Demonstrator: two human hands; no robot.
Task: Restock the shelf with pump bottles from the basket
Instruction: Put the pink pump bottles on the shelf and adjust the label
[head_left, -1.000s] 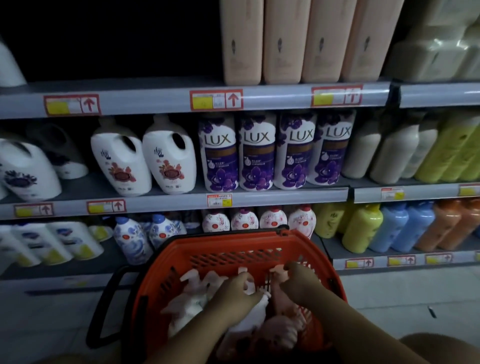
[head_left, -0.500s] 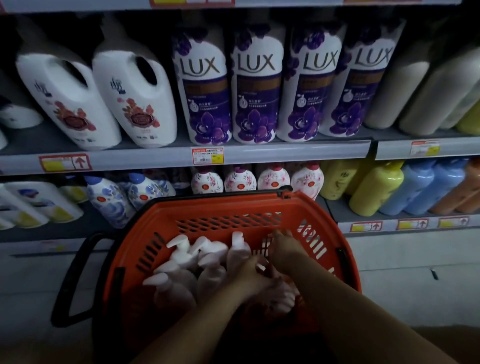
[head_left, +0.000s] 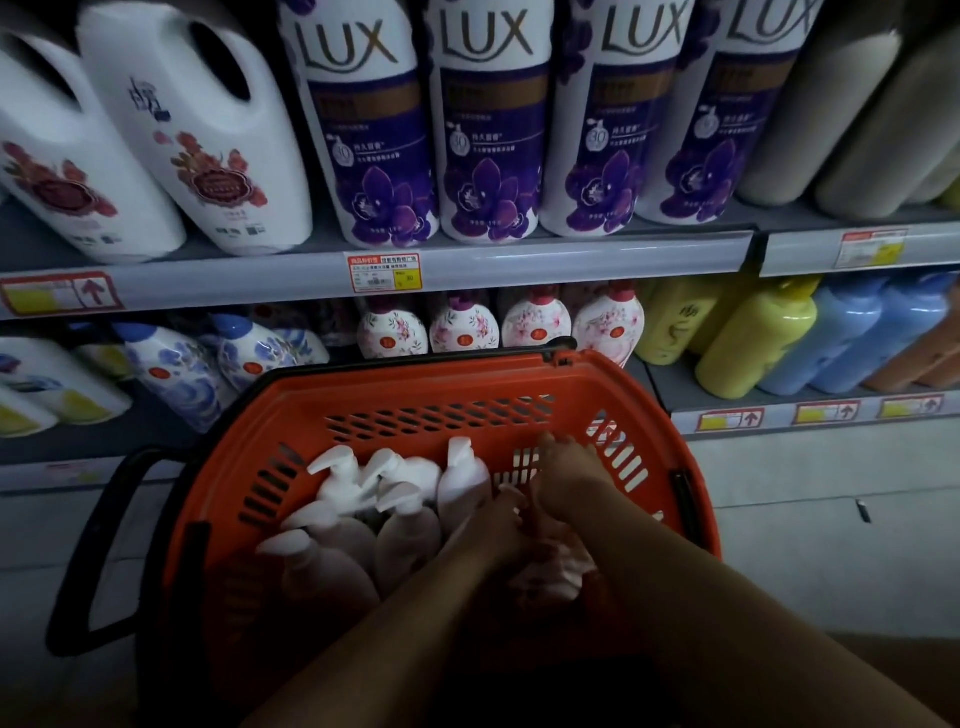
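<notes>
The shelf (head_left: 545, 270) above my fingers looks fully faced, while the basket (head_left: 415, 384) around them holds many bottles (head_left: 410, 530), so I judge restocking barely begun. My left hand (head_left: 498, 525) and right hand (head_left: 563, 473) reach among bottles; I cannot tell their grip.

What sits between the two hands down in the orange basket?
In the head view, a pinkish pump bottle lies between the left hand and right hand, low in the basket.

Single head view, angled forward-down, close over orange basket (head_left: 363, 387), facing shelf (head_left: 519, 270) front.
</notes>
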